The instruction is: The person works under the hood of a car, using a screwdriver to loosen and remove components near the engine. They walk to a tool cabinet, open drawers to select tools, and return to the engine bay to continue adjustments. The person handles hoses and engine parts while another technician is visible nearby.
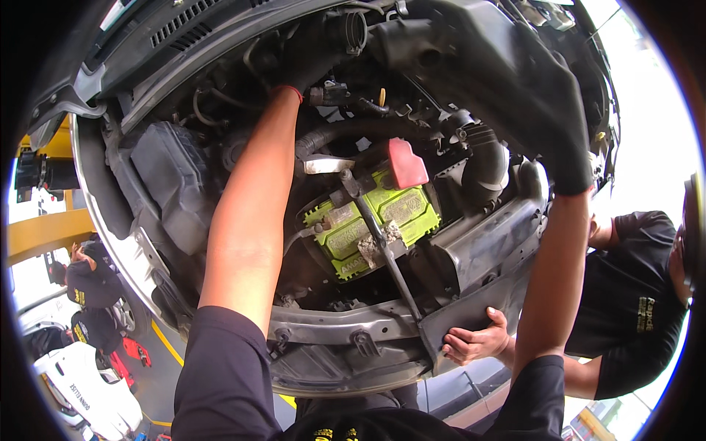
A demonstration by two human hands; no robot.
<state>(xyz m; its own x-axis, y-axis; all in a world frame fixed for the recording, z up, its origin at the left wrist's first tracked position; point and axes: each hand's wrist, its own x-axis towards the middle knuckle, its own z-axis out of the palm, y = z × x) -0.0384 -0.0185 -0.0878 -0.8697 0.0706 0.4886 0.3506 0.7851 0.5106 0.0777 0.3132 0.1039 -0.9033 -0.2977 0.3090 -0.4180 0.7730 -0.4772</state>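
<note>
My left hand (305,62), in a black glove, reaches deep into the engine bay beside a black rubber hose end with a metal clamp (356,33). Its fingers merge with the dark parts around them, so I cannot make out their pose. On the right, my right hand (566,140), also gloved in black, is against a large black plastic air intake housing (471,66) and appears to grip it. The housing's neck lies close to the clamped hose end. Below sits a green car battery (379,220) with a red terminal cover (407,163) and a black hold-down bar (373,224) across it.
A co-worker's bare hand (474,342) rests on a dark panel (471,312) at the car's front edge, with the co-worker (632,309) at right. A grey plastic box (170,180) stands at left. Beyond the fender are people (95,275) and a white car (88,389).
</note>
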